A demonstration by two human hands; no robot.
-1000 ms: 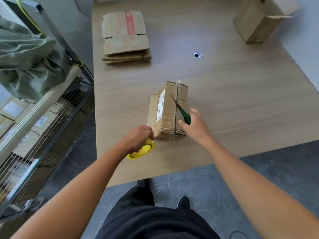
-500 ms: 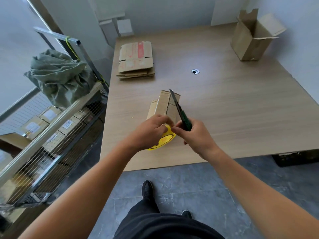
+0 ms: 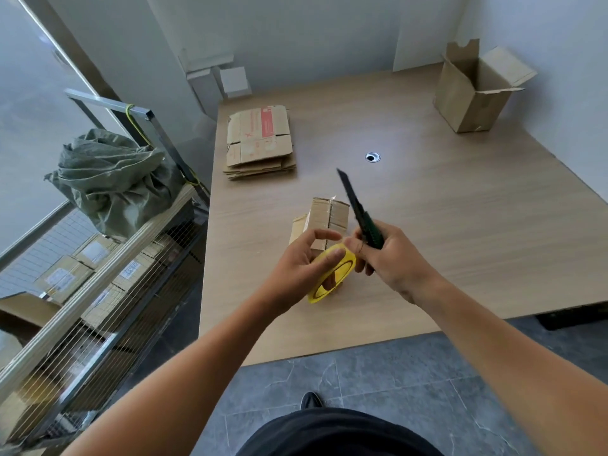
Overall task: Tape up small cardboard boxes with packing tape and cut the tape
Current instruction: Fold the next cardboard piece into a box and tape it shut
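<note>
A small cardboard box (image 3: 329, 214) stands on the wooden table (image 3: 460, 225), clear tape running along its top seam. In front of it my left hand (image 3: 297, 268) holds a yellow tape roll (image 3: 332, 273) above the table, fingers through and around its core. My right hand (image 3: 391, 258) grips a green utility knife (image 3: 363, 215) with the dark blade pointing up and away; its fingertips touch the roll's edge. Both hands hide the box's near side.
A stack of flattened cardboard boxes (image 3: 260, 141) lies at the table's far left. An open empty box (image 3: 473, 90) stands at the far right corner. A cable hole (image 3: 372, 157) marks the table's middle. A metal rack (image 3: 98, 291) with parcels and a green sack (image 3: 112, 176) stands on the left.
Both hands have lifted from the box toward me, with the roll and the knife. The knife came off the box's seam and now points upward. The view has tilted up.
</note>
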